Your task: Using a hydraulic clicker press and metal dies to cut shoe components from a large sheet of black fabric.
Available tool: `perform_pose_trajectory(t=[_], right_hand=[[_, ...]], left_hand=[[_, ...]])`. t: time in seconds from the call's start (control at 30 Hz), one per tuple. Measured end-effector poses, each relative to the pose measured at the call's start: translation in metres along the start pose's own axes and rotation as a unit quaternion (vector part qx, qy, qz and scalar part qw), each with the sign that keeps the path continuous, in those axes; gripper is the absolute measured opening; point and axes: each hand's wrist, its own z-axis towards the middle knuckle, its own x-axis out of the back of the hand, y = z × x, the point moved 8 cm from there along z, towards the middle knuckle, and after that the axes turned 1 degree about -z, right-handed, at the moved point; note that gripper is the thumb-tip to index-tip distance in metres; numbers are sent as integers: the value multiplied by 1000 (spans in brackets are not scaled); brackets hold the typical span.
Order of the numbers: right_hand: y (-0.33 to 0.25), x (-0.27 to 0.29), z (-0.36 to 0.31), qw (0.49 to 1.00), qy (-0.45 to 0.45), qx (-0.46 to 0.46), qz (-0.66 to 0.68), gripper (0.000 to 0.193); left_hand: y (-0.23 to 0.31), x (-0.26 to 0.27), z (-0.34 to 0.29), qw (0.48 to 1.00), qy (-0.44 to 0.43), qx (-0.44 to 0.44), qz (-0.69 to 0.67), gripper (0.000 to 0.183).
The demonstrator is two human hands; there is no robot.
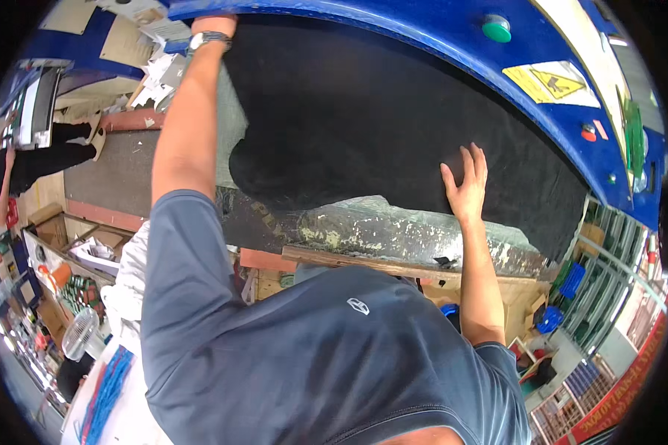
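A large black sheet (349, 104), leather-like with an uneven edge, covers most of the work surface before me. My right hand (468, 189) rests on the sheet near its front edge, fingers stretched out and holding nothing. Far forward at the left, my left hand (215, 27) reaches to the sheet's far left corner, just at the blue machine beam (393, 30). Its fingers are hidden there, so what they hold does not show. A watch (209, 38) sits on that wrist. Under the sheet, a worn, scuffed cutting bed (378, 231) shows along the near side.
The blue beam carries a green button (496, 29), a red button (588, 133) and a yellow warning label (553, 83). A wooden edge strip (364, 261) runs along my side. Another person's legs (44, 159) show at the left, near a white fan (82, 334). Blue bins (549, 319) stand at the right.
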Motion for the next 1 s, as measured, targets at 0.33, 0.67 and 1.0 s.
perform_pose_trajectory(t=[0.33,0.67,1.0], right_hand=[[-6,12,19,990,-9,31,-135,79],[-8,5,23,985,-30,19,-170,84],[-143,-45,54,968,-39,208,-137,83]], left_hand=[[16,-14,37,1000,13,-14,3,36],[67,154,-208,969,-124,107,-183,81],[88,216,-308,869,-293,184,-355,41]])
